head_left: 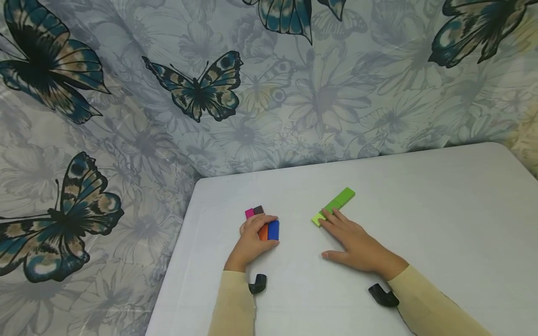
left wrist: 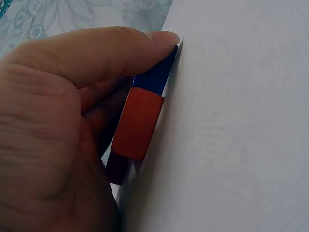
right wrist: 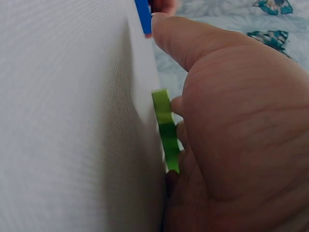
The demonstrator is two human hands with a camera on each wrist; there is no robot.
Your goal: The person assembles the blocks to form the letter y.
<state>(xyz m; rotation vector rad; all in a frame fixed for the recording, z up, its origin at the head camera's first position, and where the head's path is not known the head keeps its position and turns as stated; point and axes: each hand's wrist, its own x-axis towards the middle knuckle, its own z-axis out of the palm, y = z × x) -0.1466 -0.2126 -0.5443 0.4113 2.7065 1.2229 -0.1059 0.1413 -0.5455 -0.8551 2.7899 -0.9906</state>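
Observation:
My left hand (head_left: pixel 249 242) curls over a small cluster of coloured blocks at the table's left. Its thumb lies at the near end of the blue block (head_left: pixel 273 230) and a fingertip at the far end, pinching it. Beside the blue one is an orange block (head_left: pixel 263 233); pink (head_left: pixel 249 213) and dark brown (head_left: pixel 258 210) blocks show past the fingers. The rest of the cluster is hidden under the hand. My right hand (head_left: pixel 357 242) has its fingers extended, fingertips on a slanted row of green blocks (head_left: pixel 341 199) with a yellow-green block (head_left: pixel 317 219) at its near end.
Both groups lie on a white table (head_left: pixel 441 210), with a stretch of bare surface between them. Behind and to the left hangs a butterfly-patterned cloth (head_left: pixel 269 130). A black curved piece (head_left: pixel 258 283) sits by the left wrist, another (head_left: pixel 383 296) by the right.

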